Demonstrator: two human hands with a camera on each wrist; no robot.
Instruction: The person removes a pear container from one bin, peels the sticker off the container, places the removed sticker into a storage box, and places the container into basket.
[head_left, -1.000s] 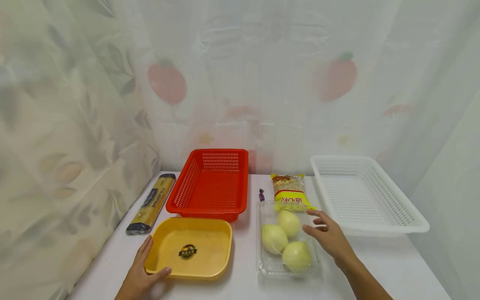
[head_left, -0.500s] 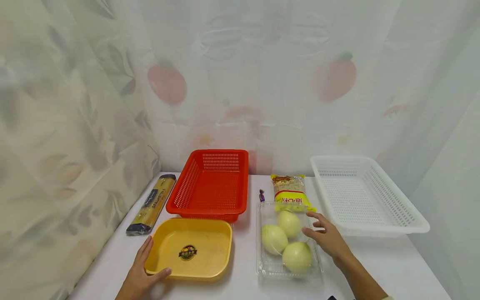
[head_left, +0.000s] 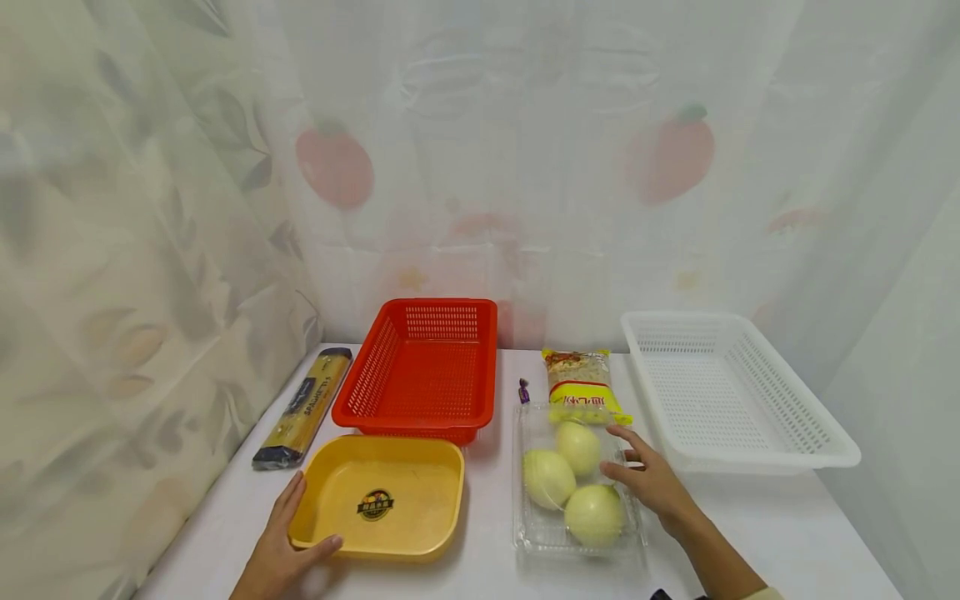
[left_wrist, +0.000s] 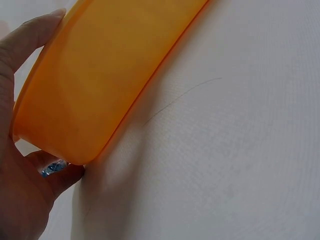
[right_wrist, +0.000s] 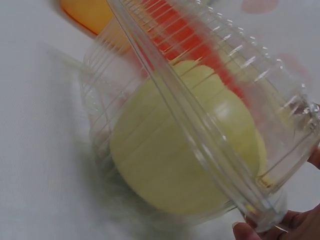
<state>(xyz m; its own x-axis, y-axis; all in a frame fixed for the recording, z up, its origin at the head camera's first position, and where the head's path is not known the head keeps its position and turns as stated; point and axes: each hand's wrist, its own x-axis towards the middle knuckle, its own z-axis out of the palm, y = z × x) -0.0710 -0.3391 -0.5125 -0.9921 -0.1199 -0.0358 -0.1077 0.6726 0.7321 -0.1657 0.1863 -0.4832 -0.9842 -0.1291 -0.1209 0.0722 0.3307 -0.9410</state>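
Note:
In the head view my left hand (head_left: 281, 542) lies against the near left corner of a yellow plastic basin (head_left: 427, 467). Its fingers run along the basin's left side, its thumb along the near rim; the left wrist view shows the thumb at the rim and a finger low at the corner of the basin wall (left_wrist: 105, 75). On the right, my right hand (head_left: 656, 483) is at the right side of a clear plastic clamshell box (head_left: 536, 533). The box contains three pale yellow-green round onions (head_left: 594, 514). Thumb and fingertips reach the lid's edge, spread apart.
A red basket (head_left: 435, 383) stands behind the basin, with a spaghetti packet (head_left: 303, 408) to its left. Behind the box lie a yellow-labelled bag (head_left: 579, 379) and a small purple wrapped candy (head_left: 523, 392). A white basket (head_left: 705, 400) stands at the right. Curtains hang behind.
My right hand has moved slightly left, onto the clamshell box's right edge. The left hand and the basin stay in place.

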